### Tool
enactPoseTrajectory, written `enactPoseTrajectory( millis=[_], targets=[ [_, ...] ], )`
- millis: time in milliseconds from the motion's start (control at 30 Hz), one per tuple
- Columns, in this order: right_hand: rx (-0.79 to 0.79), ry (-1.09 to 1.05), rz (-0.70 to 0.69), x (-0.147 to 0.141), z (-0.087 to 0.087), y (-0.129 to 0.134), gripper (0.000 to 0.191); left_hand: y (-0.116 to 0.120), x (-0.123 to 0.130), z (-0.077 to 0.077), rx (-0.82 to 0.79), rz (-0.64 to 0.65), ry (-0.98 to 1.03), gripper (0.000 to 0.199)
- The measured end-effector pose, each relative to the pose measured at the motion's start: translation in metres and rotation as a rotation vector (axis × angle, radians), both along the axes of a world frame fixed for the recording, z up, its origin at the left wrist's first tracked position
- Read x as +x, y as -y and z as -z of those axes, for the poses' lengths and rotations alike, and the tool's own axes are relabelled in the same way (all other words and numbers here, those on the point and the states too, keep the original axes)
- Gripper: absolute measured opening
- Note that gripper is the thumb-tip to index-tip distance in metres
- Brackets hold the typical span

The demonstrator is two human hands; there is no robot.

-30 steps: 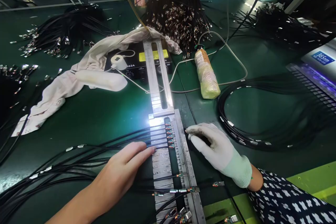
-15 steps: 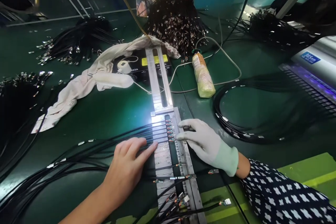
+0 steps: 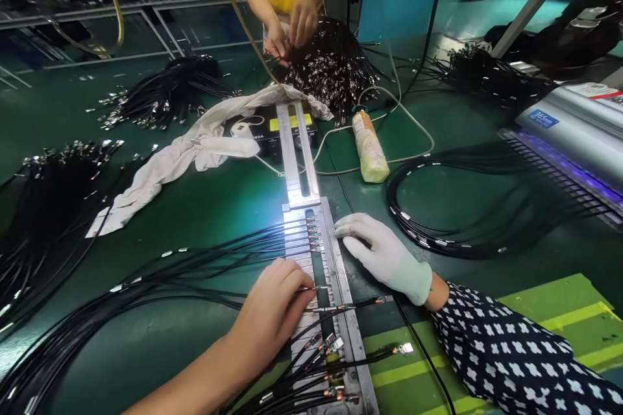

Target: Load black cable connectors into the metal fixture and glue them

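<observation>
A long slotted metal jig [image 3: 344, 311] runs down the middle of the green bench. Several black cables [image 3: 253, 241] lie side by side across it under a bright light, with their small connector ends [image 3: 314, 233] over the slot. My bare left hand [image 3: 277, 301] is closed, with thumb and forefinger pinching one cable near its end, over the jig below that row. My right hand [image 3: 382, 253], in a white glove, rests with fingers stretched at the jig's right edge, holding nothing. More cable ends [image 3: 335, 343] lie loosely across the lower jig.
A wrapped bottle [image 3: 370, 149] and a twisted white cloth [image 3: 160, 168] lie beyond the jig. At right are a coil of cables [image 3: 413, 227] and a silver lamp unit [image 3: 574, 130] glowing violet. A co-worker's hands [image 3: 292, 32] are at a cable pile [image 3: 335, 71] across the bench.
My left hand has moved right and down the jig, from the cable row to pinch a lower cable. My gloved right hand has drawn its fingers together slightly. The view has tilted up.
</observation>
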State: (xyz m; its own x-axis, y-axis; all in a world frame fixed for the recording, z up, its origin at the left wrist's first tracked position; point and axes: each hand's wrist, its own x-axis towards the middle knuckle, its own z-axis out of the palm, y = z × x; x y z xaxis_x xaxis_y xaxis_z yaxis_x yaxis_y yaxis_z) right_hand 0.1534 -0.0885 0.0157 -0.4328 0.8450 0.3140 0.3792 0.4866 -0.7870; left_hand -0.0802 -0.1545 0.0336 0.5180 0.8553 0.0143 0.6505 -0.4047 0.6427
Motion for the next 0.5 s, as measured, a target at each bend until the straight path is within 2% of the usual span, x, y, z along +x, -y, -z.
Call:
enactPoseTrajectory(
  millis=[133,233,367,500],
  targets=[
    [-0.032,-0.013,-0.008,0.001,-0.001,-0.001,0.021,0.008,-0.026,-0.002,-0.038,-0.071,-0.033,0.005],
    [-0.052,-0.015,-0.011,0.001,-0.002,-0.002,0.022,0.009,-0.039,-0.004,-0.063,-0.058,-0.048,0.005],
    [-0.069,-0.037,-0.010,0.001,-0.002,-0.002,0.022,0.001,-0.047,-0.003,-0.053,-0.045,0.016,0.009],
    [-0.103,-0.054,-0.012,0.001,-0.003,-0.003,0.023,-0.012,-0.051,0.001,0.046,-0.057,0.063,0.017]
  ],
)
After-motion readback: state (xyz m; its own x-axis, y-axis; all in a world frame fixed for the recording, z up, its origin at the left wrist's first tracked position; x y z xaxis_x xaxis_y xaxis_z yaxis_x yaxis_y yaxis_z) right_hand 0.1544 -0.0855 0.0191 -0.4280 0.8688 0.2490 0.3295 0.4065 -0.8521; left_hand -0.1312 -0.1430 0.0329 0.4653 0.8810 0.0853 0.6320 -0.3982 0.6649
